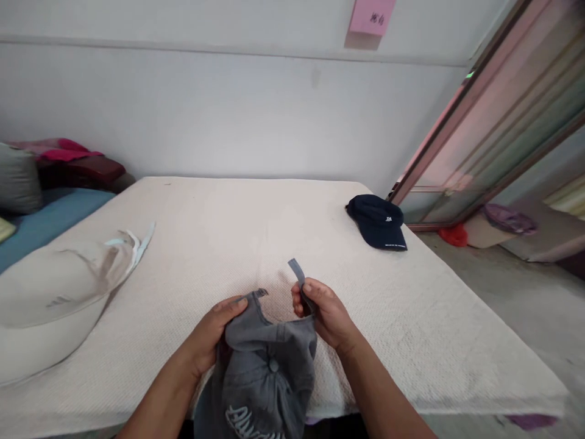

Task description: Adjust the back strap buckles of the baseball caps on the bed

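A grey baseball cap (269, 366) with light raised lettering is held at the near edge of the table, its back opening facing away from me. My left hand (222, 326) grips the left side of that opening, thumb on top, beside a small buckle (261, 293). On the other side, my right hand (326, 311) pinches the cap's adjuster strap (296, 269), whose loose end sticks up past the fingers. Strap and buckle are apart. The fingers of my left hand are partly hidden beneath the fabric.
A white cloth covers the table (228, 231). At the left lies a cream cap (55, 299) with white straps; a navy cap (377, 221) rests at the far right. Behind stands a pale wall (205, 110) bearing a pink note (372, 16). A sliding door (479, 122) is at the right.
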Demonstrator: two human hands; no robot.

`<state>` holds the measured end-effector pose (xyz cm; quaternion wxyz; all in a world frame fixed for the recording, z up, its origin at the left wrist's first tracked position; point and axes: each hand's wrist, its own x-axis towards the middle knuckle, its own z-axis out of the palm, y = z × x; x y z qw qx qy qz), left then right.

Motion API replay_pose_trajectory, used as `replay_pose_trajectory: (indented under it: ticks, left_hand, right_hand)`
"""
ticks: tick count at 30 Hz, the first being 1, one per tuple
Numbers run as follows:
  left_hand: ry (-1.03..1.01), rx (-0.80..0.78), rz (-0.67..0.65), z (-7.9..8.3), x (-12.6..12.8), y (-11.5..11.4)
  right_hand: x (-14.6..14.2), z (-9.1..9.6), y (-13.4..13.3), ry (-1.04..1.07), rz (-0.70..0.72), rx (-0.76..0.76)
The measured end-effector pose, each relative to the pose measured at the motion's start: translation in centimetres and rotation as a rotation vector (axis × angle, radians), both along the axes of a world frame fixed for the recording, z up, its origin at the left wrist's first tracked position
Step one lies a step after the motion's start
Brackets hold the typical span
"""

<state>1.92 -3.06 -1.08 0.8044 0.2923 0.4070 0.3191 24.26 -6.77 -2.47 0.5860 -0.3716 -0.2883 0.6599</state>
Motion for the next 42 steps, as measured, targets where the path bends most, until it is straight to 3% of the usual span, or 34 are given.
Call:
replay_pose_trajectory:
  ticks: [6,10,16,24,28,42]
  left_hand:
    - [0.056,0.132,0.037,-0.5,1.2,-0.5]
    - [0.042,0.128,0.076,-1.2,1.8,-0.6]
    - [-0.02,0.134,0.022,-1.1,2.4,-0.7]
    - [0.146,0.31,-0.026,-0.9,2.8,-0.9]
    - [0.23,0.425,-0.004,-1.0,2.9,-0.8]
    - [0.206,0.411,0.002,-0.9,3.0,-0.6]
  right_hand:
    - [0.8,-0.4,0.5,0.162,-0.055,0.034]
    - [0.1,-0.3,0.6,0.064,-0.001,-0.012]
    - [-1.5,-0.4,0.8,-0.011,0.109,-0.008]
    - [-3.6,-1.4,1.0,-0.035,0.24,-0.082]
    - [-3.7,-1.1,1.0,-0.066,0.211,-0.061]
    - [-3.4,-1.2,0.8,-0.116,0.315,-0.015]
